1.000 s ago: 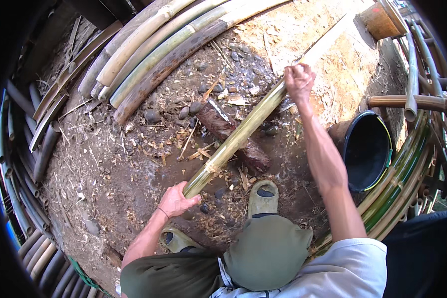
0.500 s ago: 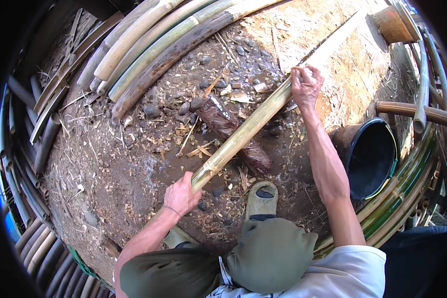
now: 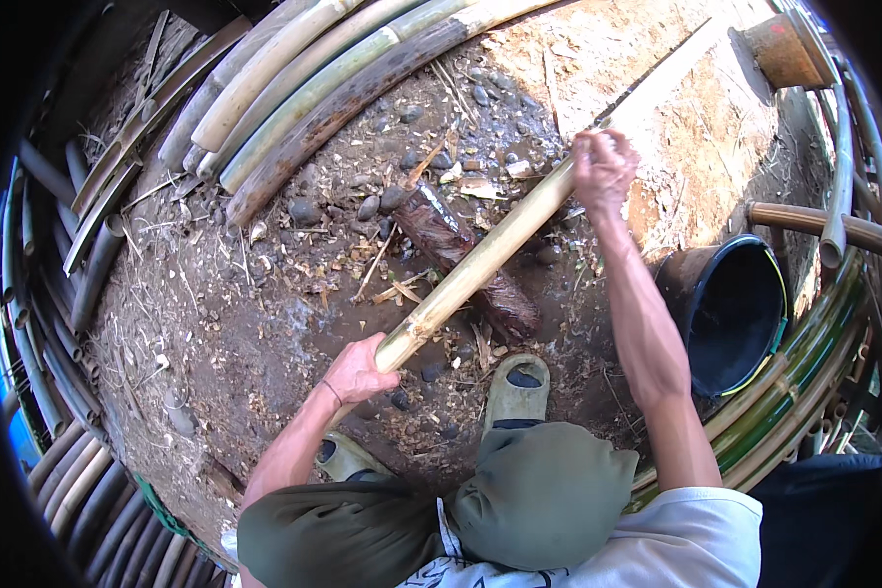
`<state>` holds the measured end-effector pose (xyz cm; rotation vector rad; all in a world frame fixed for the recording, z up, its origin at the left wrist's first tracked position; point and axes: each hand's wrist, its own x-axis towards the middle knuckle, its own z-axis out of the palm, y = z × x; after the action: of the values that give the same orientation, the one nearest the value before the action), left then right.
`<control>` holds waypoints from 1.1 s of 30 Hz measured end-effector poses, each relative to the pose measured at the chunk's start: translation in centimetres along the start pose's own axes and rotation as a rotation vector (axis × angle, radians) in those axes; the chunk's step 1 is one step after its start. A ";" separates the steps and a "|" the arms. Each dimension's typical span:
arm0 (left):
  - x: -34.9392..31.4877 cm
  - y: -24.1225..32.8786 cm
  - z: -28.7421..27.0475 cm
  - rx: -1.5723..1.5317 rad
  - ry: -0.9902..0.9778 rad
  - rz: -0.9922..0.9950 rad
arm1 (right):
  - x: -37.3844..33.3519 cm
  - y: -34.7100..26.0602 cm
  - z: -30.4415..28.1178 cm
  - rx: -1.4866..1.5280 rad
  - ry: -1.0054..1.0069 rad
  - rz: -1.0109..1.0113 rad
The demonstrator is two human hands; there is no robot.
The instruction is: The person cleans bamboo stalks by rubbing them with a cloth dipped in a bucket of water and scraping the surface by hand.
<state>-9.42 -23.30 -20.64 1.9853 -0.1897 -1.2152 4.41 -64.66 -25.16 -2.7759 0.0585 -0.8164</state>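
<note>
Down on the dirt, a long pale bamboo pole point(image 3: 480, 260) runs on a slant across the middle of the ground, from about seven o'clock up toward one o'clock. The left hand point(image 3: 358, 370) is closed around its near, lower end, fingers curled over the cut tip. The right hand point(image 3: 603, 167) is clenched at the pole's far stretch, arm reaching out long; whether it wraps the pole alone or a tool as well I cannot tell. Under the pole's middle lies a short dark log point(image 3: 465, 260), crossing it at an angle, with the pole resting on top. A green sandal point(image 3: 516, 390) sits just beside the log's near end, at about six o'clock from it, and a second sandal point(image 3: 343, 458) shows near the left forearm. Off at three o'clock stands a black bucket point(image 3: 730, 309), well apart from the pole. Up at eleven o'clock a stack of thick bamboo stems point(image 3: 314, 88) lies side by side. Small stones, chips and dry shavings are scattered over the ground point(image 3: 206, 323) around the log.
</note>
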 end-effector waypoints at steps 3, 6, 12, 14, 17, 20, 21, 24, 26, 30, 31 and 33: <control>-1.0 -1.2 -0.3 -0.228 -0.106 -0.153 | -6.2 -13.7 -3.1 0.038 -0.131 -0.214; -0.7 -1.0 -0.6 -0.106 -0.115 -0.129 | -12.9 -20.3 -6.4 0.475 -0.189 -0.200; -3.1 1.8 5.2 0.564 0.473 0.063 | 2.6 3.6 -0.3 0.347 -0.106 0.375; -2.3 0.9 4.2 0.452 0.367 -0.035 | 1.9 2.6 0.5 0.063 0.046 0.068; -1.7 0.4 2.5 0.175 0.180 -0.193 | -5.5 -9.5 -0.7 0.152 -0.157 -0.028; -0.9 -2.6 2.5 -0.071 0.112 0.051 | -14.0 -22.1 -7.0 0.483 -0.232 -0.255; -0.8 -3.1 2.9 -0.293 0.067 0.091 | -14.4 -22.1 -7.2 0.512 -0.286 -0.269; -1.0 -1.9 1.4 -0.552 -0.140 -0.172 | -8.7 -14.5 -3.3 0.310 -0.072 -0.372; -0.6 -0.3 1.2 -0.514 -0.166 -0.156 | -3.6 -4.3 0.5 -0.110 -0.025 -0.180; -0.4 0.3 2.4 0.075 0.207 0.119 | -2.7 -3.5 1.1 -0.113 -0.014 0.023; -1.4 -0.1 3.4 0.339 0.413 0.216 | -6.1 -9.3 -0.3 0.084 -0.286 0.031; -2.6 1.3 5.7 0.397 0.483 0.115 | -12.2 -18.8 -5.2 0.343 -0.169 -0.224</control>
<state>-15.07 -26.00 -19.35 2.5098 -0.3121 -0.6271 -9.25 -46.31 -22.73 -2.5370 -0.3916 -0.5720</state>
